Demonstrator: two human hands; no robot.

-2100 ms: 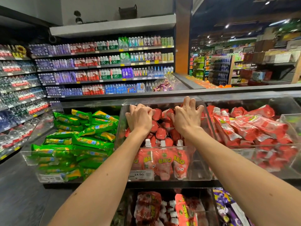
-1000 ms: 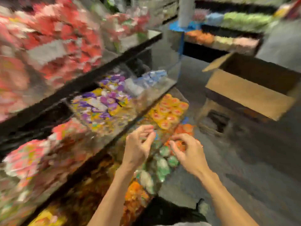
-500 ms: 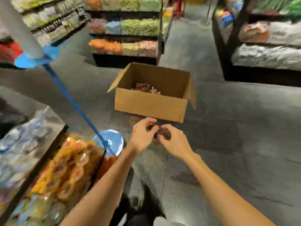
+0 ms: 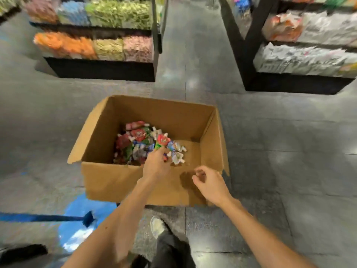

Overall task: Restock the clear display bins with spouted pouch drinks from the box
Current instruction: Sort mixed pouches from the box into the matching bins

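Note:
An open cardboard box (image 4: 119, 182) stands on the floor in front of me. A pile of mixed red, green and blue spouted pouches (image 4: 141, 144) lies at its bottom, left of centre. My left hand (image 4: 156, 165) reaches over the near wall into the pile, and its fingers curl around a red pouch at the pile's near edge. My right hand (image 4: 209, 183) hovers over the box's near right corner with loosely curled fingers and holds nothing. The display bins I am restocking are out of view.
Low black display stands with bins of coloured goods stand at the far left (image 4: 96, 45) and far right (image 4: 301, 55), with a grey floor aisle between them. A blue floor marking and strap (image 4: 48, 217) lie at the left. My shoe (image 4: 157, 225) is just behind the box.
I turned away from the red pouch bin toward the box on the floor. My left hand has gone from in front of the box into the pouch pile, and my hands have separated.

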